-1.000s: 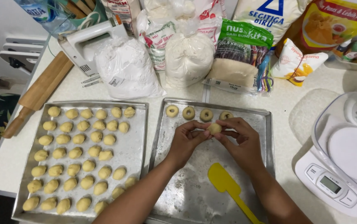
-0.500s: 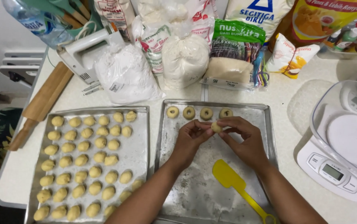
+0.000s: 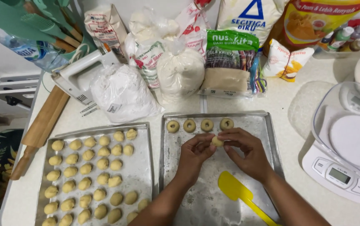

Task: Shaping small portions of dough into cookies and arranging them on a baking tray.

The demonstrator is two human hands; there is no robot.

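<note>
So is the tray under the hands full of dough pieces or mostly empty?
Mostly empty. The right tray holds only four ring-shaped dough pieces along its far edge, plus a yellow spatula; the left tray is nearly full.

My left hand (image 3: 194, 152) and right hand (image 3: 247, 152) are bare, without rings or gloves; both forearms show no sleeves.

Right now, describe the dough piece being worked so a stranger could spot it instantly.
Find the right baking tray, the one with the yellow spatula. Just below its row of four ring-shaped dough pieces, the left hand and right hand meet around a dough ball. It alone is off the tray, pinched between fingertips.
</note>
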